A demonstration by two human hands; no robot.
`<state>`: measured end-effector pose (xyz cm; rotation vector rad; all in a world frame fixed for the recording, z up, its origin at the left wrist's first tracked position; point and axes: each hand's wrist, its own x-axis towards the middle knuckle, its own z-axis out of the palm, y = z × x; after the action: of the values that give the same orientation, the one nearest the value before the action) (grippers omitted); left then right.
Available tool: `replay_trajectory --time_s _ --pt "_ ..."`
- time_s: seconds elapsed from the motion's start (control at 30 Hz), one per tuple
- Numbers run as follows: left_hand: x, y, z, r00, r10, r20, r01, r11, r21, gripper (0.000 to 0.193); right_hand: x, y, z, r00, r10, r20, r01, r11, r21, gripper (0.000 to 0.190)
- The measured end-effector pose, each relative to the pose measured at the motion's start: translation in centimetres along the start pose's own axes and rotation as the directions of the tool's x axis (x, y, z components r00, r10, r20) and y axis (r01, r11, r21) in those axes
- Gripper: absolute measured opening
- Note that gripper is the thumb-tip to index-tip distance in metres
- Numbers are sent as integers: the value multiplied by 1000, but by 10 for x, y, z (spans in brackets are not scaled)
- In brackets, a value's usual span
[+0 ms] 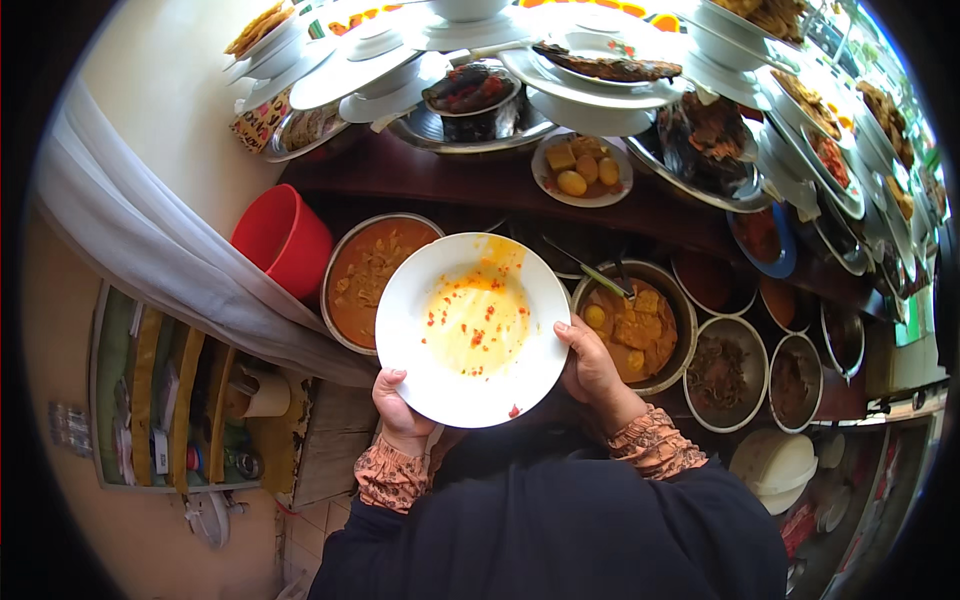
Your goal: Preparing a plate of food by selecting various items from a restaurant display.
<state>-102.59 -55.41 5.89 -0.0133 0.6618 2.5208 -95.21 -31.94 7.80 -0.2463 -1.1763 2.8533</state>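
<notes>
A white plate (465,405) smeared with orange oil and red chili bits is held between my two hands in front of me. My left hand (401,409) grips its lower left rim, thumb on top. At the right rim, my right hand (596,364) has its thumb over the edge and its fingers hidden beneath. Partly behind the plate on the left stands a metal basin of orange curry (379,274). Close to my right hand is a metal pot of curry (641,330) with eggs and tofu-like pieces; a green-handled utensil (604,279) rests across its rim.
A red plastic bucket (289,240) stands beside a white curtain (172,232) at left. Several metal bowls of food (726,367) line the right. On the shelf (465,176) ahead sits a bowl of eggs (581,171), with stacked plates of fish (607,67) above. A wooden cabinet (187,397) is lower left.
</notes>
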Motion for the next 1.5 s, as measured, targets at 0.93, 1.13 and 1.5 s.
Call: replay_trajectory --time_s 0.93,1.13,1.5 --pt "-258 -223 -59 699 -652 295 502 740 447 59 -477 157 -96 646 -507 -571 607 795 -20 53" --pt "-328 -308 5 502 -829 244 614 541 575 55 -610 144 -102 470 -539 -699 656 743 -132 54" --pt "-503 -533 103 -63 -973 223 692 119 712 64 -883 160 -127 -109 -574 -811 654 574 -494 53"
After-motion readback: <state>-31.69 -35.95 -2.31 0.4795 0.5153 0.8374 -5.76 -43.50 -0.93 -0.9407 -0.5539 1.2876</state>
